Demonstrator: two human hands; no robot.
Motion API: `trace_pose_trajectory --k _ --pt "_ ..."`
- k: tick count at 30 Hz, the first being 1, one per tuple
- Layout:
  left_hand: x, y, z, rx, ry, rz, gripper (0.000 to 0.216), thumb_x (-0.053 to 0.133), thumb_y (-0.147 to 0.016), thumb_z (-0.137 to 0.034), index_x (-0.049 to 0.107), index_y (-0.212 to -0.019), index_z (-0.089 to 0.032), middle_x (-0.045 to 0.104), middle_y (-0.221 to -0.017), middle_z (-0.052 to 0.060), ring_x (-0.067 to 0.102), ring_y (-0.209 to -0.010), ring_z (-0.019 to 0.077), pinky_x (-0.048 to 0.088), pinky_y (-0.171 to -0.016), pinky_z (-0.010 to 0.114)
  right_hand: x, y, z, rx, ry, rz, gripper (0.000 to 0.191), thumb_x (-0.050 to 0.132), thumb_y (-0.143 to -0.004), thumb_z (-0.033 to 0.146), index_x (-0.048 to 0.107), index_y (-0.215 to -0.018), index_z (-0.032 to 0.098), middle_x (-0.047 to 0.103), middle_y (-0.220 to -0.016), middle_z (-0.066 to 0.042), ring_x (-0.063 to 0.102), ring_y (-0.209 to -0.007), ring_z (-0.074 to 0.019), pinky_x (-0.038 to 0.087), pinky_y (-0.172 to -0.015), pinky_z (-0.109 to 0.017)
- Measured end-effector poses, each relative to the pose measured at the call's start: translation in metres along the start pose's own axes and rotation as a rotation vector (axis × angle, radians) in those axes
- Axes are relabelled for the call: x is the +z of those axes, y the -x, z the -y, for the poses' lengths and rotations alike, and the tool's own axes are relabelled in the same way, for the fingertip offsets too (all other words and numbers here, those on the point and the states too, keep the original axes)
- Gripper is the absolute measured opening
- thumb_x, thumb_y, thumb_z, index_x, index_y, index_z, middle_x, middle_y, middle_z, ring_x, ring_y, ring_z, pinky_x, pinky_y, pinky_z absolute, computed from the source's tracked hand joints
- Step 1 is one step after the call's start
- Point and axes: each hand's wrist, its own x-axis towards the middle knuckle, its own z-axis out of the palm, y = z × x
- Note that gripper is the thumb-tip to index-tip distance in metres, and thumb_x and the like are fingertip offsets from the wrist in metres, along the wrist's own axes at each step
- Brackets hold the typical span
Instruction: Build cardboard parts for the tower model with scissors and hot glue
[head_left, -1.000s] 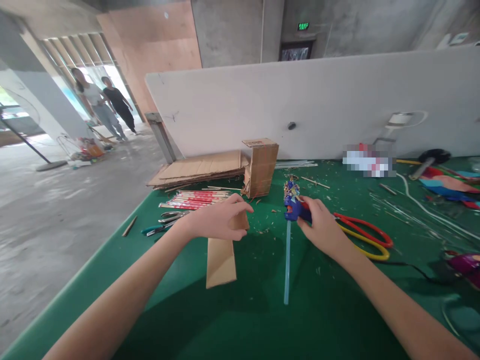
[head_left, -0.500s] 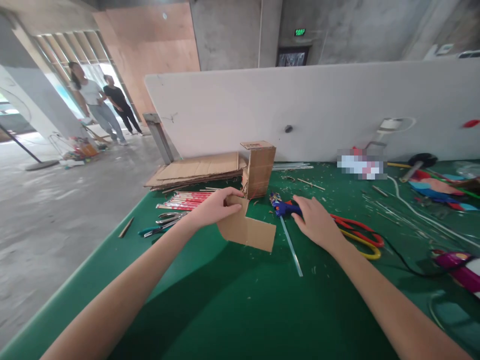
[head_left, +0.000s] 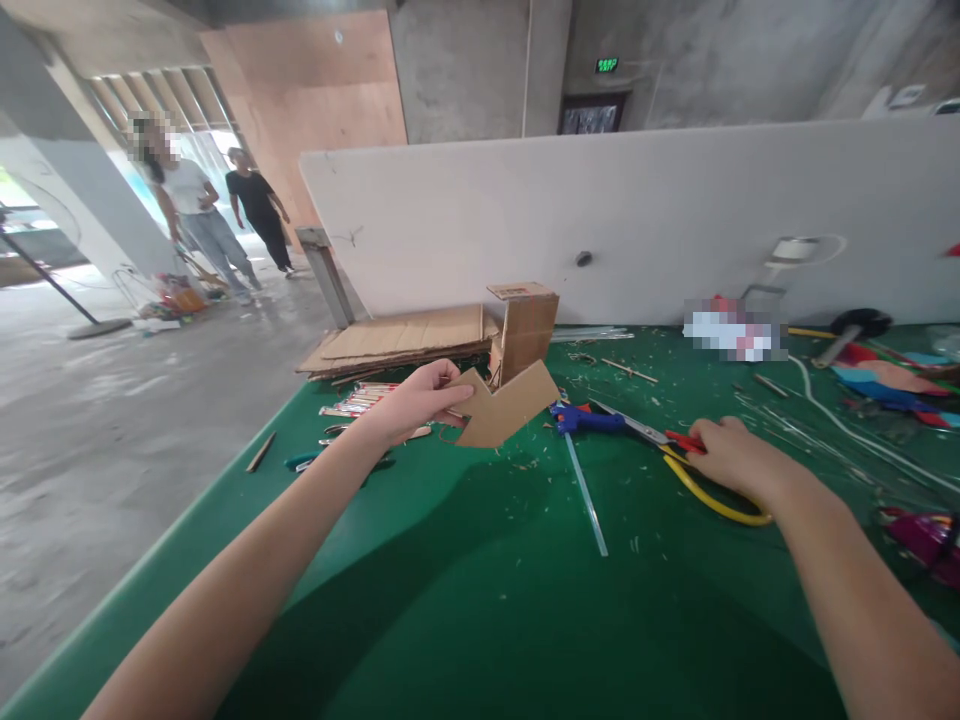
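Left hand (head_left: 416, 400) grip pinches cardboard piece (head_left: 504, 408) above counter (head_left: 465, 600). Right hand (head_left: 739, 458) grip closed around scissors (head_left: 679, 455) handles, beside glue gun (head_left: 581, 419).

Daylight floods in from the open doorway at the far left, where the view washes out to near white, while the grey hall stays moderately bright. The green table (head_left: 465, 600) carries a broad soft shadow of the person in the near middle and a fainter one under the lifted cardboard piece (head_left: 504, 405). The wide lens bows the white partition (head_left: 637, 220) and stretches both forearms at the lower corners. Two patches are pixelated; the rest is fairly sharp
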Motion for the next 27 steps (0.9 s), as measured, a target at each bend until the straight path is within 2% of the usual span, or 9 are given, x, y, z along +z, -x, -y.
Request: trace_pose_trajectory --k 3,5,10,12,14,17,21,24,27 --pt "-0.001 -0.001 0.003 -0.028 -0.116 -0.052 0.019 0.051 -0.086 -0.038 0.043 -0.088 -0.021 0.064 -0.089 0.003 0.066 -0.083 0.0163 0.056 -0.073 0.037 -0.003 0.004 -0.004 -0.011 -0.108 0.093 0.018 0.062 -0.07 0.024 0.061 -0.087 0.018 0.065 -0.089 -0.015 0.064 -0.064 -0.0248 0.043 -0.055 -0.034" --pt "-0.001 -0.002 0.005 -0.041 -0.105 -0.064 0.018 0.05 -0.088 -0.038 0.044 -0.094 -0.022 0.065 -0.093 0.004 0.067 -0.083 0.0166 0.056 -0.073 0.038 -0.003 0.006 -0.006 -0.058 -0.151 0.146 0.02 0.062 -0.068 0.02 0.059 -0.088 0.019 0.066 -0.08 -0.011 0.064 -0.065 -0.0242 0.042 -0.054 -0.033" --pt "0.0 -0.001 0.001 -0.006 0.09 -0.053 0.032 0.057 -0.084 -0.031 0.045 -0.112 -0.022 0.064 -0.105 0.006 0.067 -0.08 0.0146 0.057 -0.074 0.035 -0.002 0.007 0.0 -0.055 -0.122 0.118 0.02 0.06 -0.067 0.014 0.056 -0.085 0.02 0.066 -0.075 -0.01 0.063 -0.061 -0.0244 0.04 -0.049 -0.032" --pt "0.001 0.0 -0.002 0.001 0.068 -0.021 0.031 0.059 -0.081 -0.029 0.05 -0.11 -0.02 0.064 -0.104 0.006 0.067 -0.083 0.0151 0.057 -0.074 0.033 0.0 0.007 0.004 -0.089 -0.088 0.063 0.024 0.06 -0.066 0.013 0.056 -0.089 0.02 0.065 -0.08 -0.011 0.063 -0.062 -0.0248 0.04 -0.049 -0.032" --pt "0.001 0.002 -0.004 0.005 0.03 0.001 0.024 0.058 -0.081 -0.029 0.055 -0.1 -0.017 0.065 -0.102 0.007 0.065 -0.089 0.0166 0.057 -0.073 0.032 0.002 0.006 0.007 -0.118 -0.035 -0.029 0.026 0.059 -0.067 0.011 0.056 -0.092 0.018 0.063 -0.084 -0.014 0.063 -0.068 -0.0271 0.04 -0.052 -0.033" --pt "0.002 0.004 -0.006 0.001 0.024 -0.005 0.019 0.057 -0.081 -0.029 0.053 -0.095 -0.016 0.064 -0.101 0.007 0.064 -0.095 0.018 0.057 -0.073 0.032 0.006 0.005 0.008 -0.156 0.12 -0.284 0.024 0.057 -0.069 0.008 0.056 -0.092 0.014 0.059 -0.086 -0.019 0.06 -0.079 -0.0323 0.041 -0.062 -0.037" --pt "0.002 0.006 -0.008 -0.02 0.061 0.013 0.015 0.053 -0.084 -0.028 0.048 -0.093 -0.018 0.063 -0.103 0.006 0.066 -0.088 0.0148 0.057 -0.071 0.03 0.005 0.01 0.012 -0.167 0.273 -0.594 0.025 0.052 -0.074 0.012 0.054 -0.099 0.011 0.053 -0.092 -0.019 0.055 -0.084 -0.0349 0.041 -0.071 -0.042" --pt "0.002 0.008 -0.009 -0.063 0.066 0.047 0.017 0.051 -0.086 -0.032 0.044 -0.095 -0.019 0.064 -0.104 0.006 0.067 -0.081 0.0142 0.057 -0.064 0.028 -0.001 0.015 0.018 -0.177 0.234 -0.77 0.029 0.048 -0.078 0.014 0.054 -0.106 0.01 0.049 -0.095 -0.019 0.051 -0.093 -0.036 0.042 -0.076 -0.044" --pt "0.003 0.012 -0.012 -0.12 0.024 0.105 0.021 0.052 -0.086 -0.036 0.043 -0.095 -0.019 0.064 -0.107 0.007 0.068 -0.082 0.0173 0.056 -0.057 0.027 -0.006 0.016 0.024 -0.185 0.08 -0.994 0.034 0.05 -0.076 0.015 0.053 -0.11 0.011 0.05 -0.101 -0.021 0.047 -0.103 -0.038 0.041 -0.084 -0.05"
